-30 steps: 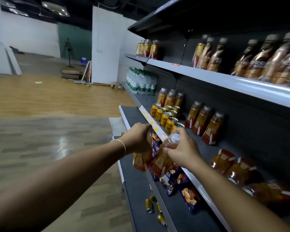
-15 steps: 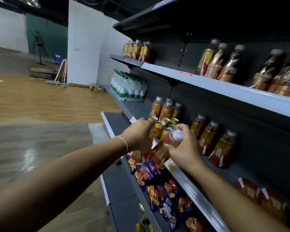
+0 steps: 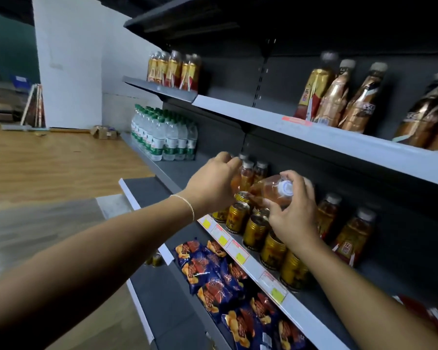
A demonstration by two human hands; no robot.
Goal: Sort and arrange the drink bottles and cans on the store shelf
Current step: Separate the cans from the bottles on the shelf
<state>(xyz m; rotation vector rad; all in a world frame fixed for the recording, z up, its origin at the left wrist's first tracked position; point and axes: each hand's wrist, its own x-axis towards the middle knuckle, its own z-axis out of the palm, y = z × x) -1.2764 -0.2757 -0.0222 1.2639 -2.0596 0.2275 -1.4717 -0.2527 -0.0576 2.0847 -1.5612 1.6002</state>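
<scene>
My left hand (image 3: 213,184) grips an amber tea bottle (image 3: 236,178), held upright against a small group of like bottles (image 3: 253,171) at the back of the middle shelf (image 3: 292,303). My right hand (image 3: 292,213) holds a second amber bottle (image 3: 267,188), which is tilted on its side. Its white cap (image 3: 286,187) points toward me, above a row of gold cans (image 3: 257,231). More amber bottles (image 3: 352,236) stand to the right of my right wrist.
Green-labelled water bottles (image 3: 163,140) stand further left on the same shelf. Brown and gold bottles (image 3: 339,97) line the upper shelf (image 3: 263,114). Blue snack bags (image 3: 213,276) lie on the lower shelf. The wooden floor (image 3: 48,160) stretches to the left.
Both hands have risen from below the shelf edge up over the gold cans, each carrying a bottle. The left-hand bottle now reaches the back group, and the right-hand bottle has tipped sideways.
</scene>
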